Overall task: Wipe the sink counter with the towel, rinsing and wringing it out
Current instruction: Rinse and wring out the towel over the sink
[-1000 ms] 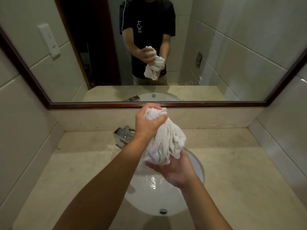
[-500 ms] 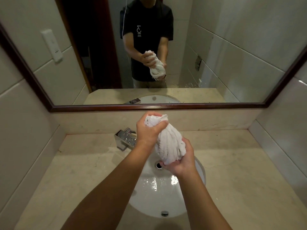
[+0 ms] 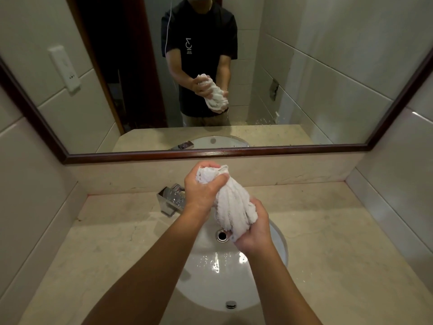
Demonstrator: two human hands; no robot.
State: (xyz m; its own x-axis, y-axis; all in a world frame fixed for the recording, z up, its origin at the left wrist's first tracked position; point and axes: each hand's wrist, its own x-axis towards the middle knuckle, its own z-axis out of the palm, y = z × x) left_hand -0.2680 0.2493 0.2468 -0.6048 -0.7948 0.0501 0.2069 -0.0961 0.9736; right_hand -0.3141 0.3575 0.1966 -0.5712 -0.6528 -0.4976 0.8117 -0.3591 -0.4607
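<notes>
A white towel, bunched into a thick twisted roll, hangs above the white oval sink. My left hand grips its upper end, with a tuft of cloth sticking out above the fist. My right hand grips its lower end from below, just right of the drain. The sink's bowl is wet with drops. The beige stone counter surrounds the sink on all sides.
A chrome faucet stands at the counter's back left, behind my left wrist. A dark-framed mirror fills the wall above a low backsplash. Tiled walls close in on both sides. An overflow cap sits at the bowl's near edge.
My right hand went from cupping the loose lower end to gripping it tightly. The towel has become a tighter twisted roll, and both hands sit a little lower over the sink.
</notes>
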